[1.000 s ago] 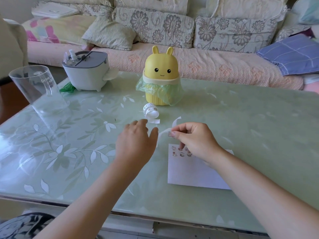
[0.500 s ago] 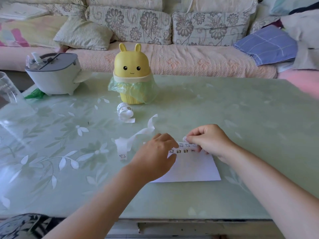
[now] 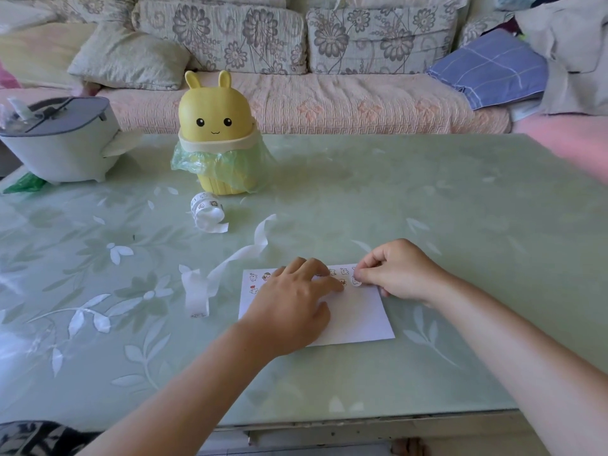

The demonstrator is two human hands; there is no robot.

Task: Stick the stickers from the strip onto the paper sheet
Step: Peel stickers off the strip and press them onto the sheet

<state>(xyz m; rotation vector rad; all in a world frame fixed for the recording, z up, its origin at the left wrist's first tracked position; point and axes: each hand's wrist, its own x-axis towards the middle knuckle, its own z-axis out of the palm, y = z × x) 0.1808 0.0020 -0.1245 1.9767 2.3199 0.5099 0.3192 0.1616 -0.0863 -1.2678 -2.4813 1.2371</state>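
Lay the sticker [image 3: 356, 280] down flat beside its neighbours, then rub it smooth from one edge so it does not crease. The right hand [image 3: 399, 271] pinches it between thumb and curled forefinger at the far right of the paper sheet [image 3: 362, 320]. The left hand [image 3: 292, 297] lies on the sheet, fingers loosely straight, pinning it; the strip [image 3: 210, 278] lies just left of the sheet

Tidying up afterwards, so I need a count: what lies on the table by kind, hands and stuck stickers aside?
Strips: 2, rolled strip, loose strip
Sheets: 1, paper sheet
Bins: 1, yellow bunny bin
Containers: 1, white container
Scraps: 1, green plastic scrap
Total: 6
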